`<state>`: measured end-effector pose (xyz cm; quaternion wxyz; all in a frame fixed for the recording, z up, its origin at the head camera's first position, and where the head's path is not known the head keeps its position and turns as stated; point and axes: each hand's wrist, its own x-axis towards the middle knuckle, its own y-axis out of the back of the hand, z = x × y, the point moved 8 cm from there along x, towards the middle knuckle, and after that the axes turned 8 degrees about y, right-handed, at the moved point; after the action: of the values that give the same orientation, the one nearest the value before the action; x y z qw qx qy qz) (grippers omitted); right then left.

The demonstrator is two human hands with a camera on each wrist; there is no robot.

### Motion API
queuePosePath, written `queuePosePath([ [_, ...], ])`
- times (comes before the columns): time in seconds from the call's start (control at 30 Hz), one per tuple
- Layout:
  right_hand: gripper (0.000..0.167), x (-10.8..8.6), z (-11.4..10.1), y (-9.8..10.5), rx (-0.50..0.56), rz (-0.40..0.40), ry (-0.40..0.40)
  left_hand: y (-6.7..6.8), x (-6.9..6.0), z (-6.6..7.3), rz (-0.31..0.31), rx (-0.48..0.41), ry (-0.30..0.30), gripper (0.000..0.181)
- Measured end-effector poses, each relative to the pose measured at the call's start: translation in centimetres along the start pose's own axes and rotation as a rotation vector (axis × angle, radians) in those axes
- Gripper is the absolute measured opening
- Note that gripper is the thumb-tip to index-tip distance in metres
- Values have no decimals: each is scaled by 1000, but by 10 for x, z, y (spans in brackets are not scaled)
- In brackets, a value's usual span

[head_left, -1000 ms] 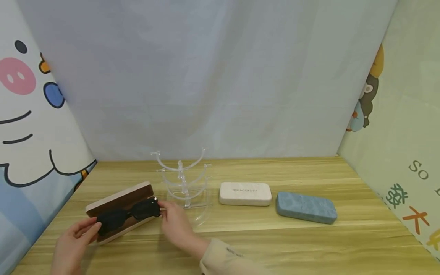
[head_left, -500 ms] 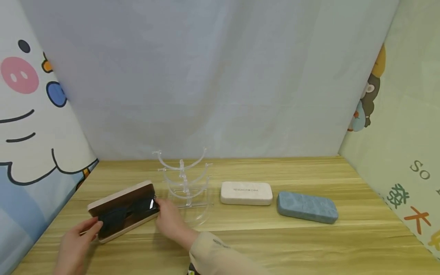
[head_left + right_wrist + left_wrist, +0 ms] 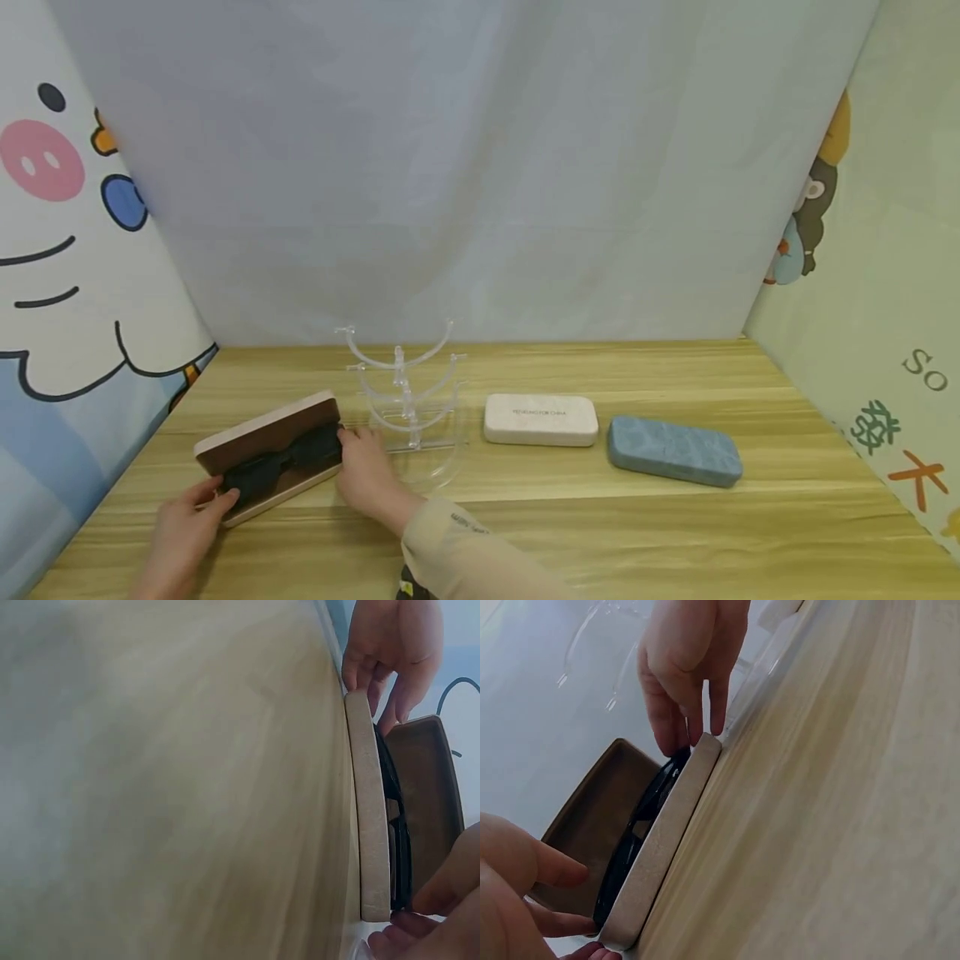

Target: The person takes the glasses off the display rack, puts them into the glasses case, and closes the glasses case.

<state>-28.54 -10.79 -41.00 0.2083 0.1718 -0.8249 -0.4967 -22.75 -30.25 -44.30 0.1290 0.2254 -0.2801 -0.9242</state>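
Note:
Black sunglasses (image 3: 285, 464) lie lens side up in an open glasses case (image 3: 262, 431) with a brown lining and a pale outer shell, tilted on the table at left. My left hand (image 3: 183, 525) pinches their left end at the case's near corner. At the other end, my right hand (image 3: 371, 475) holds the sunglasses with its fingertips. Seen from the left wrist, the sunglasses (image 3: 641, 825) sit just above the rim of the case's lower half (image 3: 664, 847), with the lid (image 3: 604, 810) raised behind. The folded temples are hidden.
A clear glasses stand (image 3: 405, 392) with several curved arms stands just behind my right hand. Right of it lie a closed white case (image 3: 540, 419) and a closed blue case (image 3: 675, 451). A grey curtain (image 3: 480, 167) hangs behind the wooden table (image 3: 637, 542).
The sunglasses have come down from above the case into its lower half. Both hands have moved with them and still hold the ends. The stand and the other cases keep their places.

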Motion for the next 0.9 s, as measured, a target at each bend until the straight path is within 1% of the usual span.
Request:
queuePosePath([
  [0.1, 49, 1, 2, -1, 69, 17, -41, -2, -1, 2, 46, 9, -1, 61],
  [0.17, 48, 3, 4, -1, 141, 32, -61, -1, -2, 3, 87, -11, 6, 61],
  [0.3, 50, 8, 7, -3, 316, 39, -79, 2, -3, 4, 132, -113, 40, 73],
  [0.37, 55, 11, 9, -4, 388, 26, -91, 3, -3, 6, 139, -142, 40, 80],
  [0.4, 59, 12, 10, -5, 412, 18, -97, 3, -3, 7, 131, -148, 37, 84],
  [0.5, 72, 15, 11, -8, 463, -16, -95, 3, -4, 12, 103, -121, -2, 88],
  [0.6, 86, 18, 10, -9, 497, -36, -57, 2, -5, 15, 91, -113, -39, 88],
  [0.67, 90, 19, 9, -8, 510, -46, -27, 2, -6, 17, 106, -112, -54, 88],
  [0.77, 84, 20, 9, -6, 548, -51, -6, 2, -8, 19, 137, -146, -61, 87],
  [0.9, 64, 20, 12, -1, 582, -25, -8, 1, -11, 18, 189, -208, -48, 83],
])
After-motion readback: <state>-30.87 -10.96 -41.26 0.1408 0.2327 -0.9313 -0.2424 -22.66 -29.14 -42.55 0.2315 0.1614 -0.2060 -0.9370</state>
